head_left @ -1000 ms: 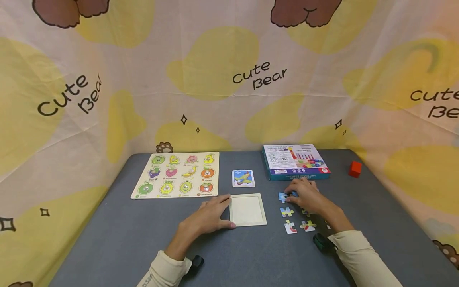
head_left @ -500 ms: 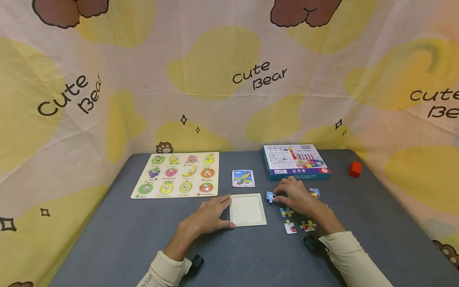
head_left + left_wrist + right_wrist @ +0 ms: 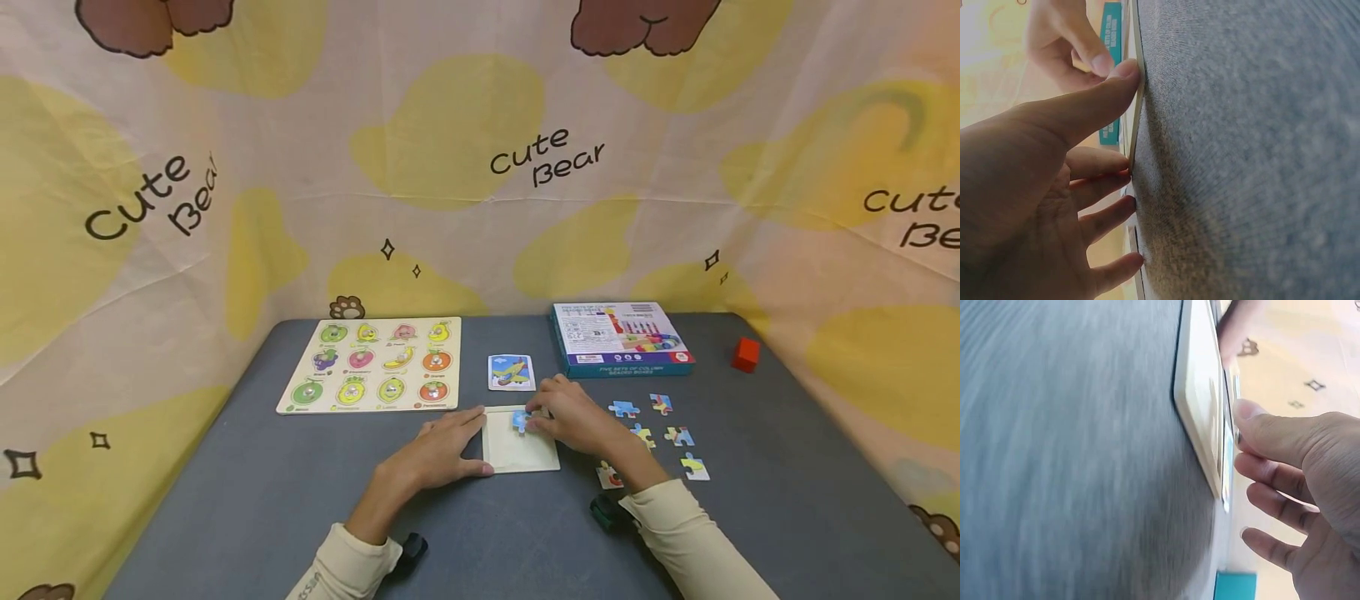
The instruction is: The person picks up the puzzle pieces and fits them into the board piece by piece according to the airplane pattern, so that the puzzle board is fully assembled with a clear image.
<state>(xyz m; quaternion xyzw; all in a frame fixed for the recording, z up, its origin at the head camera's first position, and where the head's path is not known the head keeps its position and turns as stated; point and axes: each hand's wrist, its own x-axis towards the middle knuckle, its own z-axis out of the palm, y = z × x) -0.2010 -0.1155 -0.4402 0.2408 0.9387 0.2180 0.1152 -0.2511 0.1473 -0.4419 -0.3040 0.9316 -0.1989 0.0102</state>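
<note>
My right hand (image 3: pixel 576 415) pinches a blue jigsaw puzzle piece (image 3: pixel 519 422) between thumb and index finger, over the upper part of the square cream puzzle tray (image 3: pixel 517 456). In the right wrist view the thumb (image 3: pixel 1260 422) and index fingertip meet, and the piece is mostly hidden. My left hand (image 3: pixel 441 447) rests along the tray's left side, thumb at the near corner and index finger at the far corner. Those fingers lie fairly straight against the edge in the left wrist view. Several loose pieces lie right of the tray, among them a blue piece (image 3: pixel 624 409) and a yellow-white piece (image 3: pixel 694 467).
A small airplane picture card (image 3: pixel 512 372) lies just behind the tray. The fruit board (image 3: pixel 375 367) occupies the table's back left. At the back right are a flat teal-sided box (image 3: pixel 622 340) and a red block (image 3: pixel 746 355).
My right hand has carried the blue puzzle piece leftward from the loose pieces to over the tray. The left hand stays at the tray's left side.
</note>
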